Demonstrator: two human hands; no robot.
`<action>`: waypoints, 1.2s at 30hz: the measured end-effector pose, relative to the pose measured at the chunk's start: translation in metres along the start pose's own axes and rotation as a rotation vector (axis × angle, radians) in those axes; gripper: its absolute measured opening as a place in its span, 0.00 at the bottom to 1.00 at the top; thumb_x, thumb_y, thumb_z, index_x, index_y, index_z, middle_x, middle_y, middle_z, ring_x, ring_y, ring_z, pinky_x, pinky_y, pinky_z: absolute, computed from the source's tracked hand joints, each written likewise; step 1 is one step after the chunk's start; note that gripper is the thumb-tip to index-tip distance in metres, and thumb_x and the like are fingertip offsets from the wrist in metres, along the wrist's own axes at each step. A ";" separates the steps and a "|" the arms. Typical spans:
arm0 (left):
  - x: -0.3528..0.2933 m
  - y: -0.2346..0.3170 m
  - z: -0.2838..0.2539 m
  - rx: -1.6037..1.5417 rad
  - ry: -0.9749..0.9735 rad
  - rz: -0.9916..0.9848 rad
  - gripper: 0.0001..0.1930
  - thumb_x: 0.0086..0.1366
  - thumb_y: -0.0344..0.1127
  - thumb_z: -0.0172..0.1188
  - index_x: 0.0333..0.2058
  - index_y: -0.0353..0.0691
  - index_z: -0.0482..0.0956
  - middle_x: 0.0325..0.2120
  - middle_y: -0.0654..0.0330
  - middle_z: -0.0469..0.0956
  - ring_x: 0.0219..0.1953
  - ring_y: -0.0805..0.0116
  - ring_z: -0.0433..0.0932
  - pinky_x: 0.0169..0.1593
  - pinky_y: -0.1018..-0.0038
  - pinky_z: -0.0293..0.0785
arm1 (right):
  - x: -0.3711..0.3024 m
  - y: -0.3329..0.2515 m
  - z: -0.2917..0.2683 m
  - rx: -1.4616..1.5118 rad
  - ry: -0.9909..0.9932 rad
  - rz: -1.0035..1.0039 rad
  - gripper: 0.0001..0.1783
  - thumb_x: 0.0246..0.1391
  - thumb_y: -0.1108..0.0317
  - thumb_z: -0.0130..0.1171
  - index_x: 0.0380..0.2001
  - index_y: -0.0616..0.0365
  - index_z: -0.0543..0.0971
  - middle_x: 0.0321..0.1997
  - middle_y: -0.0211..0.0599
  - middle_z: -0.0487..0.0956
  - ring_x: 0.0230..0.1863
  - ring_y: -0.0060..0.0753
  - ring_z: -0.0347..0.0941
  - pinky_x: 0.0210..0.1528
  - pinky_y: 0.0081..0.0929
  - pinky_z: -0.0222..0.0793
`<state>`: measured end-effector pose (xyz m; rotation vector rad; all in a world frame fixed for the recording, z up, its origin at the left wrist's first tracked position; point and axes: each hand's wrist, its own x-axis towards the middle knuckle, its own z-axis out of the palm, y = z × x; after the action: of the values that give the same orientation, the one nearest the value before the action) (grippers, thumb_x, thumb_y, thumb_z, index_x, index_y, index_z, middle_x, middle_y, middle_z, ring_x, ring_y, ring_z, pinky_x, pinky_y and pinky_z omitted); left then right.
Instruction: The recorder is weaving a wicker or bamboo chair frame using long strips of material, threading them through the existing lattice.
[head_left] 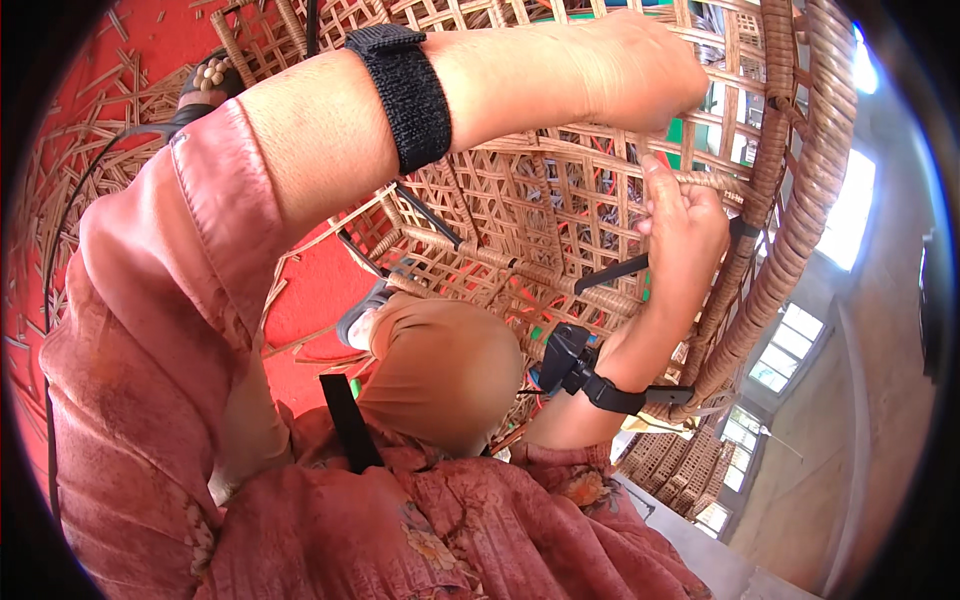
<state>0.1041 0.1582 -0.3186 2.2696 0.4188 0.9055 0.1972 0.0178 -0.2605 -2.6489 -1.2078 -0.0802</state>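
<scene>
A large open-weave rattan piece (540, 200), with a thick wound rim (815, 200) and dark metal bars, fills the space before me. My left hand (645, 75) reaches across its upper part, closed like a fist against the lattice. The back of that hand hides its fingertips and whatever they grip. Just below it, my right hand (688, 215) is closed by the lattice, thumb and fingers drawn together beside a short wound rod (712, 181). What lies between those fingers is too small to make out.
Cut cane strips (110, 190) litter the red floor (310, 310) at left. A sandalled foot (212, 78) shows at upper left. My bent knee (440, 370) sits close under the weave. More woven pieces (680, 465) stand at lower right, near windows in the wall.
</scene>
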 end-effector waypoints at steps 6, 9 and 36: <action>-0.001 0.023 0.010 0.083 -0.024 -0.046 0.16 0.55 0.46 0.62 0.36 0.41 0.83 0.33 0.53 0.82 0.40 0.57 0.81 0.41 0.61 0.76 | -0.010 0.011 0.001 -0.165 -0.052 -0.067 0.16 0.50 0.59 0.62 0.28 0.65 0.79 0.20 0.52 0.73 0.21 0.39 0.69 0.29 0.33 0.64; -0.006 0.033 0.012 -0.187 -0.246 -0.214 0.20 0.56 0.51 0.61 0.35 0.40 0.83 0.34 0.53 0.82 0.41 0.57 0.81 0.42 0.61 0.76 | -0.026 -0.001 0.002 -0.006 -0.067 -0.120 0.15 0.49 0.62 0.63 0.28 0.67 0.79 0.19 0.51 0.74 0.20 0.39 0.68 0.29 0.33 0.64; 0.006 -0.008 0.021 -0.130 -0.054 -0.044 0.12 0.53 0.35 0.62 0.37 0.40 0.83 0.30 0.50 0.81 0.37 0.59 0.81 0.41 0.66 0.77 | 0.007 0.027 0.033 0.977 0.049 -0.020 0.09 0.56 0.71 0.59 0.37 0.64 0.73 0.33 0.37 0.78 0.32 0.29 0.79 0.25 0.14 0.69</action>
<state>0.1222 0.1581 -0.3327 2.1528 0.3733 0.8232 0.2210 0.0133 -0.2967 -1.7617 -0.9112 0.3493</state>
